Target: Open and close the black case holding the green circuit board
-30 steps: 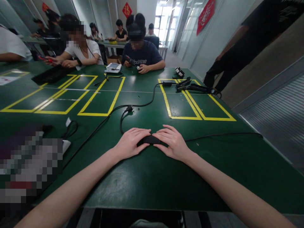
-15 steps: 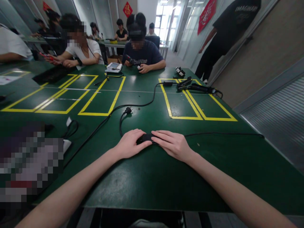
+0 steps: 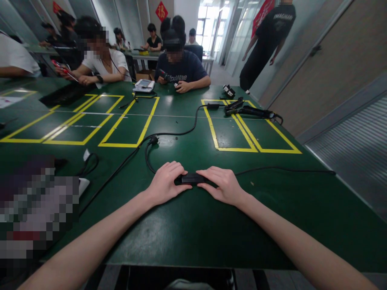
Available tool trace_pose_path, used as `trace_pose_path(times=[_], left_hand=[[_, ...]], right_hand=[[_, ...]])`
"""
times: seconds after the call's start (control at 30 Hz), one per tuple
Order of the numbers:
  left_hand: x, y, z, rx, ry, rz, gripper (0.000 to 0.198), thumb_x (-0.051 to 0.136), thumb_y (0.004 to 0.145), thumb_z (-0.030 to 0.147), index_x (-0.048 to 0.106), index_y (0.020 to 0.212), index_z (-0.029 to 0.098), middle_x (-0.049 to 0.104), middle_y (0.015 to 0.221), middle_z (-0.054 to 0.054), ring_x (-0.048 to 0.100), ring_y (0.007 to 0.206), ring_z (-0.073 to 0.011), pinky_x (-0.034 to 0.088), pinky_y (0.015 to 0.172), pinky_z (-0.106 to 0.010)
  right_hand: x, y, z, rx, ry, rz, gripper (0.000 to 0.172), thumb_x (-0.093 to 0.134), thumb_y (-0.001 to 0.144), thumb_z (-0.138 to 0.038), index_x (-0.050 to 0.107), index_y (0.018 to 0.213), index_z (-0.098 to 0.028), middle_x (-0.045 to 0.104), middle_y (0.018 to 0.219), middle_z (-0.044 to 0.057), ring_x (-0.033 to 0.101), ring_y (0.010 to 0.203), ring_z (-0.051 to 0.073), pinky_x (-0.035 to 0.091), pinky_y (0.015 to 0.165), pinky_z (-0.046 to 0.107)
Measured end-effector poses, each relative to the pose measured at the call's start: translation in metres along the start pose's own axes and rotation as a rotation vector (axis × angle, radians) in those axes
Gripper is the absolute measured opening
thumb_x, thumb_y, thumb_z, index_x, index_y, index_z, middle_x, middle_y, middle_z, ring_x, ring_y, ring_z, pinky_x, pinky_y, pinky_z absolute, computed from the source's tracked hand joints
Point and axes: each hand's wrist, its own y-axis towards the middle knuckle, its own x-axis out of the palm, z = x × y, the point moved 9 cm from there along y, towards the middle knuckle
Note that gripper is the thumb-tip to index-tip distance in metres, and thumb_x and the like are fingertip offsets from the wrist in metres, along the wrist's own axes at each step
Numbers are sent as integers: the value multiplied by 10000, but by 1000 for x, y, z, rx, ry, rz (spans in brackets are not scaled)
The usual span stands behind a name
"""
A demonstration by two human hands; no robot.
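Observation:
A black power adapter [image 3: 192,179] lies on the green table in front of me, its middle showing between my two hands. My left hand [image 3: 166,182] grips its left end, thumb on the near side and fingers on the far side. On the right end, my right hand [image 3: 222,183] holds it the same way. From the left side a short black cord [image 3: 147,158] curves up to a plug [image 3: 154,140] lying on the table. A thin black cable [image 3: 284,169] runs from beyond my right hand to the table's right edge.
A longer black cable [image 3: 175,133] crosses the green table [image 3: 193,233] to black tool-like items [image 3: 250,111] at the back right. Yellow tape [image 3: 237,150] marks rectangles. At left lies a pixelated object [image 3: 45,205]. Several people sit opposite; one person [image 3: 269,40] stands at right.
My fingers have shifted toward the adapter's ends, uncovering more of its top. The plug has slid a little left. The standing person has moved farther away.

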Motion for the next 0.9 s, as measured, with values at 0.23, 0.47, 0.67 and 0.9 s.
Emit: trace_pose_path(times=[0.23,0.47,0.67,0.9], left_hand=[[4,-1,-1,-16,-13,-75,335,589,1008,495,693,1060,181,735,922,-74,652,852,-226,531,807,-365],[4,0,2,23,45,-73,367,562,1025,479,694,1190,180,758,1035,-106,670,962,-255,542,871,-406],[-27,0,5,104,221,146,514,564,1019,312,493,1521,227,481,1594,-150,430,1474,-339,304,1225,-583],[-18,-3,-1,98,157,84,459,543,1030,304,533,1485,244,572,1522,-115,507,1427,-288,376,1214,-546]], right_hand=[[4,-1,4,-8,-26,-47,383,630,998,-332,641,1366,-230,760,1184,124,739,998,254,625,853,399],[12,-2,3,-19,-76,-166,436,588,1010,-312,602,1445,-285,717,1135,100,716,912,217,617,775,332],[-46,-10,71,370,128,210,441,663,952,-380,642,1377,-261,721,1120,90,701,931,252,602,755,369],[-128,-66,162,885,579,783,505,887,689,-472,690,1061,-193,547,668,-35,397,438,66,259,392,221]])
